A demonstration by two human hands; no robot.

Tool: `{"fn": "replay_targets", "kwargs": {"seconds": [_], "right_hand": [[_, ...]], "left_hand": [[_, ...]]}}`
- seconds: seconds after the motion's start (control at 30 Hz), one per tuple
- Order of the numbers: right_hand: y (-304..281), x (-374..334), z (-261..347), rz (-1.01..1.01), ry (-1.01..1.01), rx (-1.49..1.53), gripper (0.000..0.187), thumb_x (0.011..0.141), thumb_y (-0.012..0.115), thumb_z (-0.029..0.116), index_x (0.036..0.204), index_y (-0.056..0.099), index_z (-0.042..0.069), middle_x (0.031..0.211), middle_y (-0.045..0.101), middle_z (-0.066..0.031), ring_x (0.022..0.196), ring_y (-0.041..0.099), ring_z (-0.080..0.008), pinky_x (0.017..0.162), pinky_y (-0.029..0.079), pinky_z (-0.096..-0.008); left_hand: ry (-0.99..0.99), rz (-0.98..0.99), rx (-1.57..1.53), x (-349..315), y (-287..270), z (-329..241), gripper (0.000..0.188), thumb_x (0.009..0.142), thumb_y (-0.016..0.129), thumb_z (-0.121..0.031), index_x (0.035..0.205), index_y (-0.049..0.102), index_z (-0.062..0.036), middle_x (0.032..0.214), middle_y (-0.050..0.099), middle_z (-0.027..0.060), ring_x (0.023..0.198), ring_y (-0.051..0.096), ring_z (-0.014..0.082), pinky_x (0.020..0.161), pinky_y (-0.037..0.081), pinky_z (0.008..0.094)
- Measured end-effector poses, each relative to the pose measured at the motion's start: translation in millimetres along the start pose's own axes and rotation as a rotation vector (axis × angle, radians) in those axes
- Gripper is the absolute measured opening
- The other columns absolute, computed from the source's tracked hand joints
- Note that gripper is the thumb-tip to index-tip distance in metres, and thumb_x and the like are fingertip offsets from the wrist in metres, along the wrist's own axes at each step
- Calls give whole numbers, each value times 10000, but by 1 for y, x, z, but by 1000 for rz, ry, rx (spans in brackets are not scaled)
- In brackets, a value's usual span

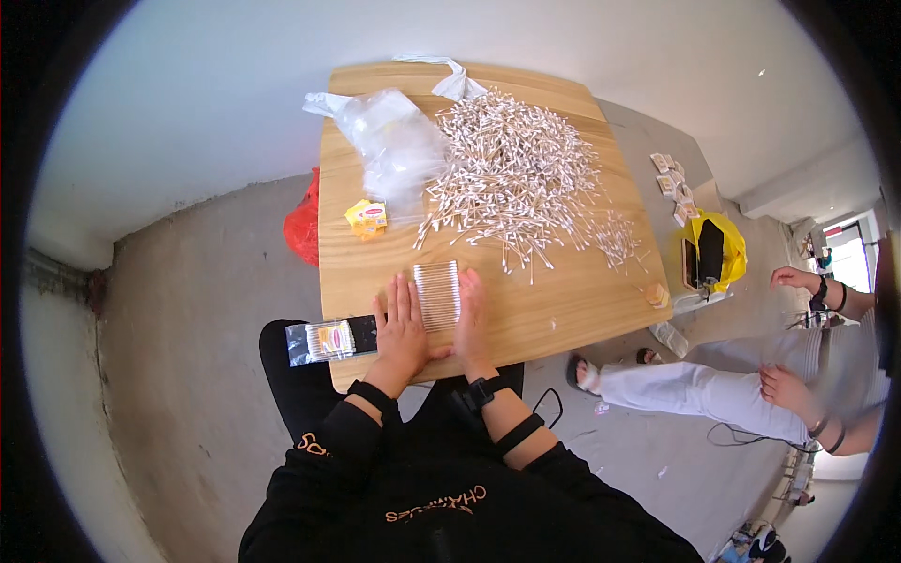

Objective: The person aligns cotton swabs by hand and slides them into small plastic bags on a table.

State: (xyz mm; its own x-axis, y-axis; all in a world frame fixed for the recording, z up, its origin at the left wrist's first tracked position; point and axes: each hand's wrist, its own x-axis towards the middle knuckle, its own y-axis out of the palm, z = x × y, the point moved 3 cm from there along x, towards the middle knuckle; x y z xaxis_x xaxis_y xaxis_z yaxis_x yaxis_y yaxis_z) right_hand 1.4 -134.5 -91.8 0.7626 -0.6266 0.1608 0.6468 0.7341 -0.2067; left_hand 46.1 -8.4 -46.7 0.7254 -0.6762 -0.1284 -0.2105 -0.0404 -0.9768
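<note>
The row of cotton swabs (438,296) before you lies on the wooden table (582,296), near its edge by your lap, the sticks side by side and spanning from left to right. Taking that row as the clock's centre, your left hand (401,333) lies flat at 8 o'clock, palm down, fingers straight toward 12, thumb stretched toward 3; nothing shows in its grasp. Your right hand (472,314) lines the row's 3 o'clock side, opened out, fingers also toward 12, against or just beside the swab ends; you can't tell which. Your forearms come in from 7 and 5 o'clock, with black bands at the wrists. At 1 o'clock spreads a loose heap of swabs (516,174), a clear plastic bag (389,141) sits at 11, and yellow packaging (366,219) at 10. Toward 8, past your left hand, lies a clear packet (324,341); a co-worker's hand (784,387) is beyond the table, just past 3.
</note>
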Motion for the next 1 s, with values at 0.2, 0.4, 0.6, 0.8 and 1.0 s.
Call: {"fn": "replay_targets", "kwargs": {"seconds": [0.2,0.4,0.6,0.8,1.0], "right_hand": [[-8,6,-1,-96,102,457,496,991,316,302,1359,292,-30,1377,342,-151,1301,313,-232,1107,221,-344],[-7,27,18,-113,90,217,508,985,329,328,1347,318,-29,1364,368,-159,1270,352,-246,1078,250,-353],[3,42,10,-42,117,222,477,978,343,312,1305,382,-33,1332,407,-160,1253,376,-244,1056,278,-348],[10,61,51,-89,-35,31,339,881,533,119,1204,496,23,1143,502,-113,1058,503,-209,883,419,-304],[22,153,85,119,-243,-393,120,821,572,122,910,635,73,849,594,-113,709,591,-290,659,485,-349]], "left_hand": [[-49,18,-83,-1,-11,0,1339,522,641,-758,1403,120,105,1486,75,274,1401,29,363,1096,46,543],[-64,-26,-109,8,-8,6,1408,436,705,-732,1405,108,97,1485,84,271,1396,60,378,1098,66,543],[74,-43,-148,24,-7,-2,1420,418,734,-705,1418,90,69,1487,112,246,1394,70,380,1097,83,544],[77,-117,-223,24,-10,9,1430,410,762,-676,1415,78,77,1479,122,262,1393,66,387,1098,88,541],[108,-477,-444,42,-84,26,670,675,762,-274,1210,466,-1,1336,337,245,1251,330,405,1021,284,486]]}}
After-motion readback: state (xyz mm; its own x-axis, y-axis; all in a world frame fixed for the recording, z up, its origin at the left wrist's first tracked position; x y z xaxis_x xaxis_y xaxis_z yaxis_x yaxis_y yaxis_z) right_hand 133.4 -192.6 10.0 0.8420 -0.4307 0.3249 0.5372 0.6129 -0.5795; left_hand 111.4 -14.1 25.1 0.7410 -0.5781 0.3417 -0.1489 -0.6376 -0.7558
